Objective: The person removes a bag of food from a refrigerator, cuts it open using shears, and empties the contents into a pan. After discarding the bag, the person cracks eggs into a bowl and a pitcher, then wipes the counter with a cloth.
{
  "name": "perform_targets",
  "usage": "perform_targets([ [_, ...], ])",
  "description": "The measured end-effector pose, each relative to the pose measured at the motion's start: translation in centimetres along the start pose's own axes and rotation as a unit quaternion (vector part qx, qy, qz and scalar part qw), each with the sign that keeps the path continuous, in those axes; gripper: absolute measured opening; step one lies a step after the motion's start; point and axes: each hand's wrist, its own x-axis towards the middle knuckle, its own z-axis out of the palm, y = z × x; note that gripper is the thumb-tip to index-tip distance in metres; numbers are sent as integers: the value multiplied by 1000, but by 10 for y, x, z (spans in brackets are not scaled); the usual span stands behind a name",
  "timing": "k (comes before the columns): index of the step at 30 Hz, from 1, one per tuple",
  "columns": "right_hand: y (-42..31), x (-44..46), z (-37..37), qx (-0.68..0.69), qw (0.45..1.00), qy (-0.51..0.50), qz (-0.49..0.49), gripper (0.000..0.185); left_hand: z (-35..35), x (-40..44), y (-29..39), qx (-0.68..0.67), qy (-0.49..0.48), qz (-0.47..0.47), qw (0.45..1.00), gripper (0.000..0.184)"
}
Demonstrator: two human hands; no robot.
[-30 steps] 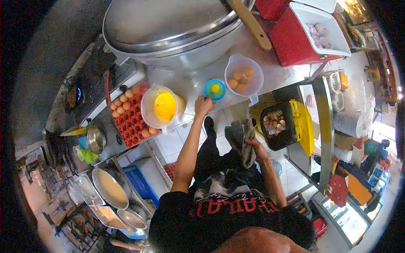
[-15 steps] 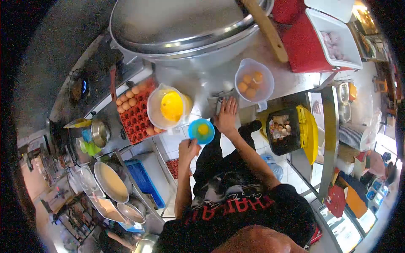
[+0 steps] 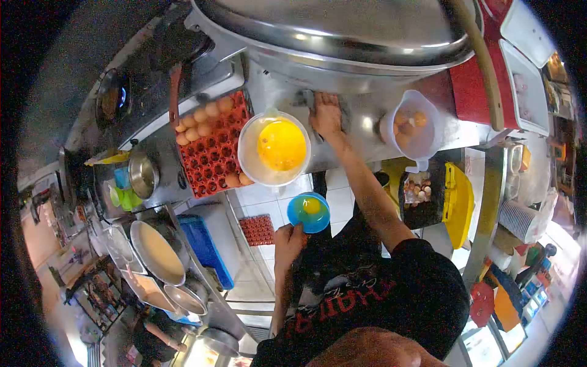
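Observation:
My left hand grips the rim of a small blue bowl that holds a cracked raw egg, above the floor just off the counter's edge. My right hand lies flat, fingers stretched, on a dark grey cloth on the steel counter. Between the hands stands a translucent pitcher with yellow beaten egg and yolks. To its left, a red egg tray has brown eggs in some hollows. Another translucent pitcher with orange-brown eggs or shells stands to the right.
A huge lidded metal pot takes up the back of the counter, a wooden handle across its right side. Right are a red cooler and a black bin with yellow lid holding eggshells. A gas flame burns at left.
My right hand has moved with the cloth farther back along the counter, toward the big pot. My left hand still holds the blue bowl level. The whole view has shifted.

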Motion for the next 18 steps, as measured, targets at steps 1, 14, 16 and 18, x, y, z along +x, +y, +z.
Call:
perform_targets([
  [1,-9,4,-1,7,999,4,-32,70,0,-1,-2,8,4,-5,1000,38],
  [14,45,-34,-26,143,942,-199,-229,55,-1,3,-4,-54,-51,-19,997,27],
  [16,60,-54,-34,164,933,-229,-227,58,-1,6,-5,-72,-63,-17,995,27],
  [18,62,-78,-60,179,907,-346,-157,62,2,5,0,-44,-54,-28,997,29],
])
